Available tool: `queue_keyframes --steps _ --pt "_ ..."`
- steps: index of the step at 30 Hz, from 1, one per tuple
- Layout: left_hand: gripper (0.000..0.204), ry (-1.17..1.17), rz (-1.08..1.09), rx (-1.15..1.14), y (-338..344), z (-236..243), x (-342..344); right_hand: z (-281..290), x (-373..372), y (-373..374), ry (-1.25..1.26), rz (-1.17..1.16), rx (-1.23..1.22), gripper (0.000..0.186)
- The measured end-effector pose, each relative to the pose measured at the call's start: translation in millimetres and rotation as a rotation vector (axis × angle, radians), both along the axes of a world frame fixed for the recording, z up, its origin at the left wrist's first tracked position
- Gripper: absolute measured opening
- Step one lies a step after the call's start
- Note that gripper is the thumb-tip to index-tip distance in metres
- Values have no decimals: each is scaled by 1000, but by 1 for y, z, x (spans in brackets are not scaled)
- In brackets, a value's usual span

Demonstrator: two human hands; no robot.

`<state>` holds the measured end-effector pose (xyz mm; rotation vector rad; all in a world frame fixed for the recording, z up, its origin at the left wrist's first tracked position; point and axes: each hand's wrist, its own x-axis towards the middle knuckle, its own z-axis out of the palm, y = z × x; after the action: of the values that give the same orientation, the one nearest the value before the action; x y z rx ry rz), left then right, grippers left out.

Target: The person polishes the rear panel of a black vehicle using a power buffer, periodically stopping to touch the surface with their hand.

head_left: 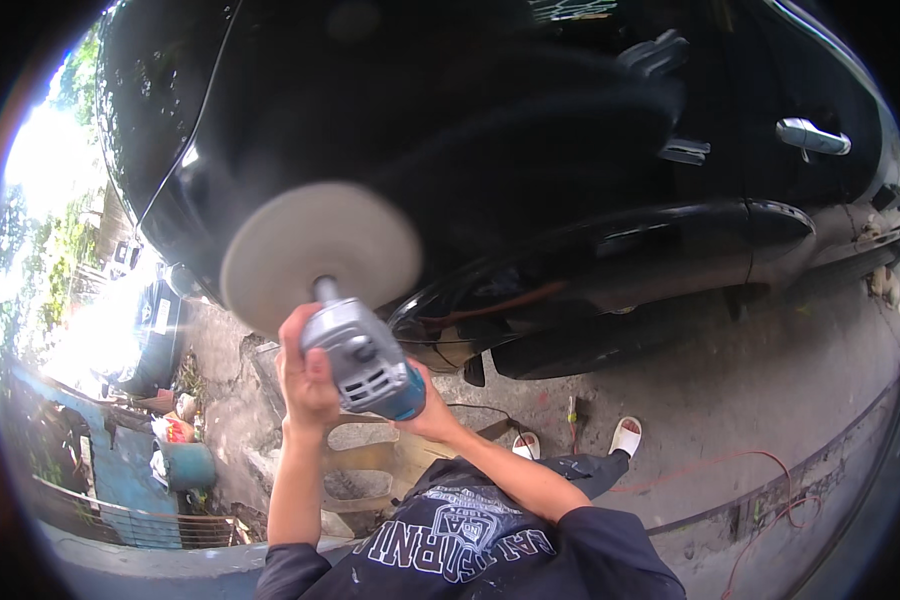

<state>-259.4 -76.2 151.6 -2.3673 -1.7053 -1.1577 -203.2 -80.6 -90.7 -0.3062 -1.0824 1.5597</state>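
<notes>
My left hand [308,388] is closed round the front of a grey-and-teal rotary polisher [362,350], beside its metal gear housing. My right hand [426,412] grips the teal rear body of the tool. The large pale round pad [320,235] is blurred, apparently spinning, and sits over the lower side of a glossy black car [490,120], near a curved trim above a wheel. Whether the whole pad face touches the paint I cannot tell.
Red cord [750,455] loops across the concrete floor [690,370] at right, near my sandalled feet. A blue bucket [185,465], some rubbish and a metal grate [140,525] lie at lower left. Another dark vehicle [150,340] stands beyond, in glare.
</notes>
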Motion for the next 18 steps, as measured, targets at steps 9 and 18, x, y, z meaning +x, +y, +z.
queue_keyframes --steps 9,18 --pt "55 -619 125 147 -11 -31 -99 45 40 8 -548 10 159 104" --pt "32 -255 -88 58 39 65 150 71 200 16 -342 -254 26 95"
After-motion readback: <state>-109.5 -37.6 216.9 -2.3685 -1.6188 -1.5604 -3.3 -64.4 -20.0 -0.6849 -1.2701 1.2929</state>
